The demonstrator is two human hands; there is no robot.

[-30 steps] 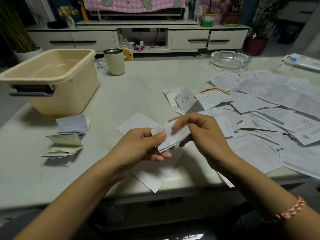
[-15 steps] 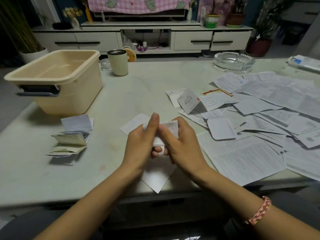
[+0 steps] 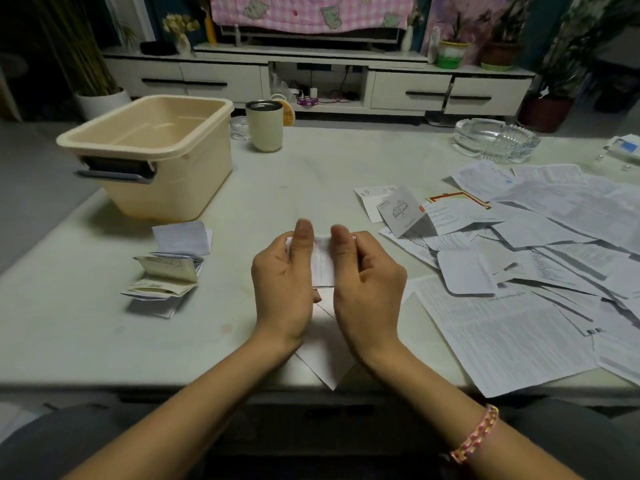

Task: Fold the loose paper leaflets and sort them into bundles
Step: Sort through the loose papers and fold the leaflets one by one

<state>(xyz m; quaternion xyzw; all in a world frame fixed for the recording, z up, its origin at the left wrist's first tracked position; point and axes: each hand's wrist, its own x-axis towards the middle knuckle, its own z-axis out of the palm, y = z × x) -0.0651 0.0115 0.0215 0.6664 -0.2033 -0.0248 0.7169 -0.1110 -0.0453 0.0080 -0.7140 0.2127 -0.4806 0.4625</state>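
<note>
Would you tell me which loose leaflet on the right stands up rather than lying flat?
The small leaflet bearing a line drawing, at the left of the loose leaflets: it stands tented; the rest lie flat.

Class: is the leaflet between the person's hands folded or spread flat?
Folded: the leaflet is a small packet pinched between the left hand and right hand.

Single head-worn wide view, looking forward and down, close over table [image 3: 242, 188], room beyond
</note>
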